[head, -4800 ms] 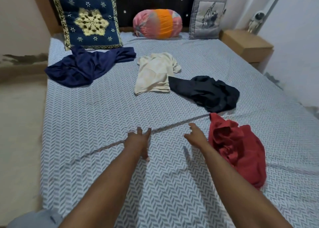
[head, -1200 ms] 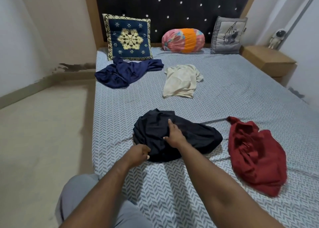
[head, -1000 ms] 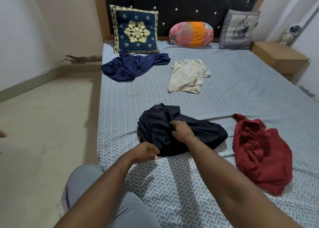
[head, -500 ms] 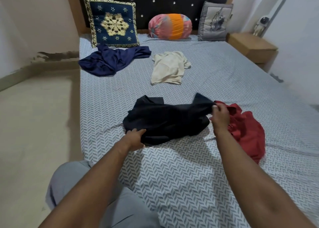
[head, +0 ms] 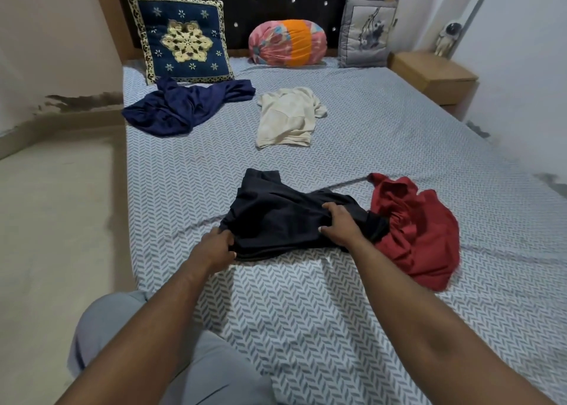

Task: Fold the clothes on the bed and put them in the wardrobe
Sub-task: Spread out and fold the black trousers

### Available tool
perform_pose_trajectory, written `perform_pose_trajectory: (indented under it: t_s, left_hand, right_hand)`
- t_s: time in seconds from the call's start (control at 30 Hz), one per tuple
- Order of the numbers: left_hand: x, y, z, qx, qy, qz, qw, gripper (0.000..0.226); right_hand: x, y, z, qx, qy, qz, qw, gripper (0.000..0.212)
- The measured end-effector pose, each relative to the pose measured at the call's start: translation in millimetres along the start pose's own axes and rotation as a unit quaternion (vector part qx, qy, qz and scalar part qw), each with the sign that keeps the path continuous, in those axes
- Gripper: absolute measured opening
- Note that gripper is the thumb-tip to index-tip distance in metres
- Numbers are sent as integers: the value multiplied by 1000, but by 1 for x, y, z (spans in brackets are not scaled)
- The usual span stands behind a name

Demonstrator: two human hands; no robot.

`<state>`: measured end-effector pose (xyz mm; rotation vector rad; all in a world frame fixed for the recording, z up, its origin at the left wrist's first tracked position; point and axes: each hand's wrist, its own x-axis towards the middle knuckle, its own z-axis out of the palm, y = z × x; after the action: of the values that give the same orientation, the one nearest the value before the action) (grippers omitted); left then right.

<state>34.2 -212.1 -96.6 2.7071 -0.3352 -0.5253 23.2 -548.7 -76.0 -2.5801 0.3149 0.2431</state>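
We grip the black shirt (head: 285, 220) on the bed (head: 306, 312), left hand (head: 216, 248) pinching its edge, right hand (head: 339, 225) bunching its middle.

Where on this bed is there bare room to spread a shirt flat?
The widest bare sheet is on the right side, between the cream shirt and the bed's edge. Another bare band runs between the cream shirt and the black garment. It is crowded at the near right, where the black garment lies against the red garment.

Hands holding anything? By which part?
Black garment, held by both. Left hand grips its near left edge; right hand pinches bunched fabric on top, toward its right end.
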Motion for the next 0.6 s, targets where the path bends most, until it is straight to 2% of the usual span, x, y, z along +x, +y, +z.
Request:
perform_pose_trajectory:
  t_s: [0.17,0.23,0.33,0.4,0.47,0.53,0.6]
  left_hand:
    - [4,-7,-5,-83,85,18,993,56]
    - [7,-6,-10,-89,89,36,991,57]
    - [12,0,-20,-82,67,37,994,56]
    - [15,3,-26,-86,67,39,993,56]
    - [17,3,-29,-92,64,34,993,58]
    - [18,5,-34,-100,55,28,993,64]
    - [20,7,-41,-122,56,24,991,73]
  right_hand:
    - [15,-3,6,-132,31,-33,990,44]
    - [21,-13,5,-196,-5,-15,981,45]
    - [29,-27,4,-249,-38,8,968,33]
    - [34,-34,1,-234,-37,5,971,24]
    - [39,-43,-6,-170,-18,-7,985,10]
    - [42,-61,-19,-106,2,-39,994,20]
    - [42,-94,-40,-33,24,-87,995,20]
